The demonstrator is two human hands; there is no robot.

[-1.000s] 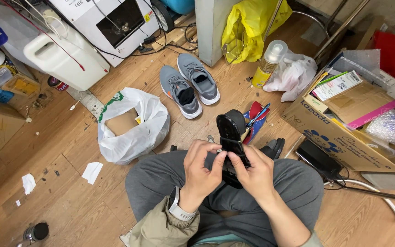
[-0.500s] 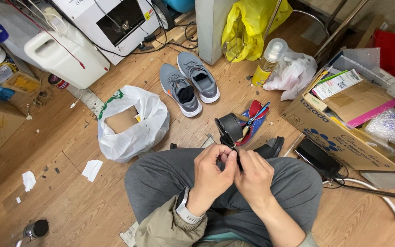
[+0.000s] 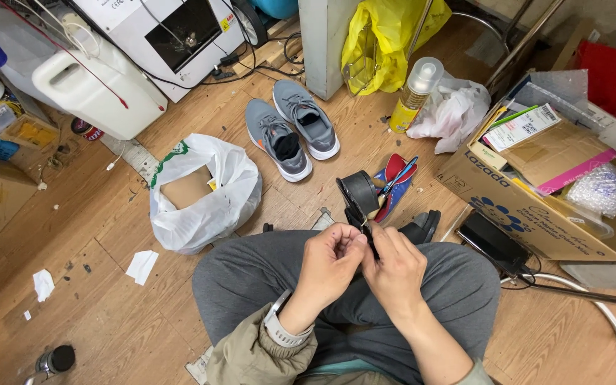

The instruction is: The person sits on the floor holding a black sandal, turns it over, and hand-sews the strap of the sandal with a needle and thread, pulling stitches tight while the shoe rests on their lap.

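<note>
Wooden floor (image 3: 101,285) carries grey sneakers (image 3: 290,135) and a white plastic bag (image 3: 204,189). Over the lap, the left hand (image 3: 329,260) and right hand (image 3: 397,267) both pinch a black shoe (image 3: 358,196), toe pointing away.

A black shoe (image 3: 358,196), dark and rounded with a stiff upper, stands tilted over the person's lap, its open mouth turned away toward the floor. Its lower edge sits pinched between the 2 hands, where details blur. It hangs just above the grey-trousered knees, off the wooden floor.
</note>
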